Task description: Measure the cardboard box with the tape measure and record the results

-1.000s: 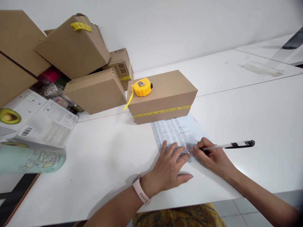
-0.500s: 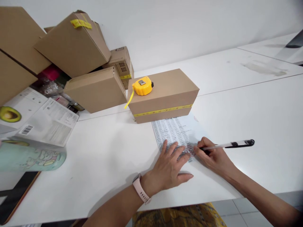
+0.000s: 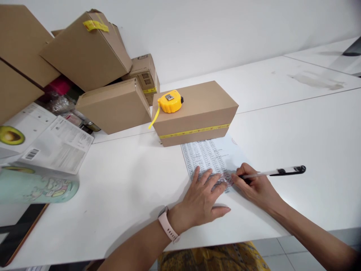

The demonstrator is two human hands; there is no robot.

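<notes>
A printed sheet of paper (image 3: 207, 156) with columns of small text and reddish stamp marks lies on the white table. My left hand (image 3: 204, 199) rests flat across its lower part, fingers spread. In my right hand (image 3: 255, 184) is a black and clear pen (image 3: 282, 171), pinched between thumb and fingers near its tip, its cap end pointing right. The tip is hidden behind my fingers, close to the paper's lower right. Covering the sheet's top edge is a brown cardboard box (image 3: 194, 113), with a yellow tape measure (image 3: 170, 101) on top.
Several cardboard boxes (image 3: 87, 52) are piled at the back left. Nearer, a white avocado-print box (image 3: 59, 145) lies behind a mint-green bottle (image 3: 42, 186) on its side. The white table (image 3: 118, 192) ends just below my wrists, and a wall runs along the back.
The pen's cap end and my right hand have shifted very slightly right. My left hand stays flat on the paper, and the box and tape measure keep their places.
</notes>
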